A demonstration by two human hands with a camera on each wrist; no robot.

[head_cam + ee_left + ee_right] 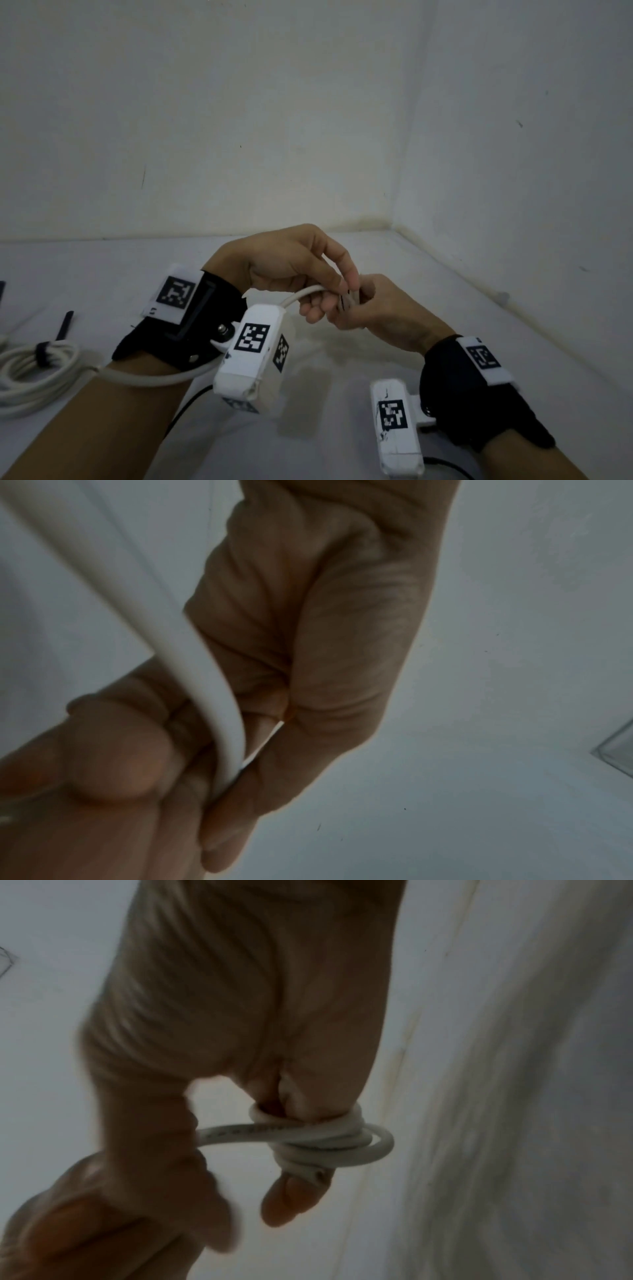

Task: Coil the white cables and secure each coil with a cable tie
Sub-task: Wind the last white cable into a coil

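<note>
Above the white table, both hands meet on a white cable. My left hand curls its fingers over the cable and pinches it. My right hand grips the small coil. In the right wrist view a few tight loops of the cable are wound round the fingers of the right hand, with the cut end beside a fingertip. The left wrist view shows the cable running through the left hand. The slack trails under my left forearm.
A coiled white cable bound with a black tie lies at the table's left edge. A loose black cable tie lies just behind it. White walls meet in a corner close behind the hands.
</note>
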